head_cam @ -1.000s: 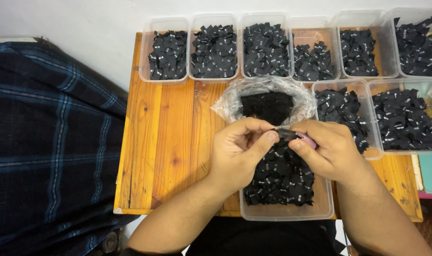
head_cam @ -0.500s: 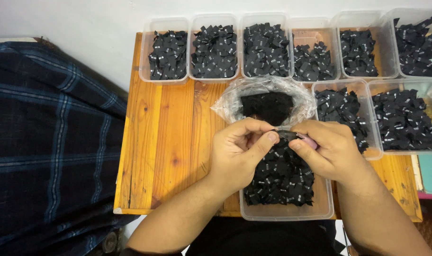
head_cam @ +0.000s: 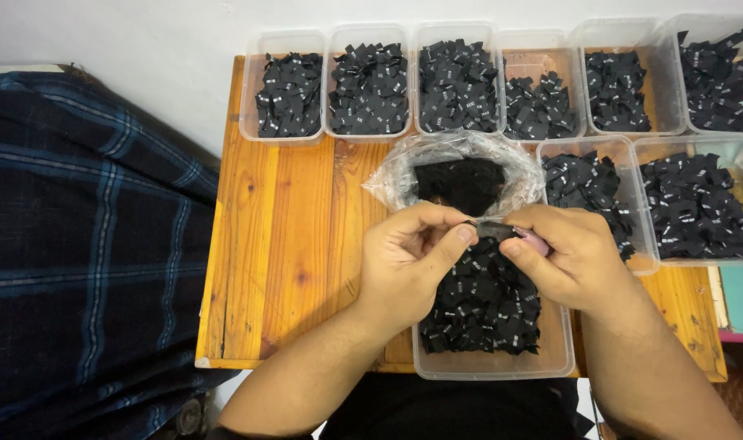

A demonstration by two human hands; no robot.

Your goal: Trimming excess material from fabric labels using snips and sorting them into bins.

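A small black label [head_cam: 492,229] pinched between thumb and fingers of left hand [head_cam: 408,265] and right hand [head_cam: 571,261], fingers closed, held above a clear tub [head_cam: 495,368] of labels, wooden table [head_cam: 294,244].

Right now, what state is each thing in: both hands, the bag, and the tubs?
Left hand: pinching a small black label over the near tub.
Right hand: pinching the same label; something pink under the fingers.
Plastic bag: open, black pieces inside.
Near tub: uncovered, partly filled with labels.
Back-row tubs: uncovered, holding labels.
Wooden table: bare on the left.
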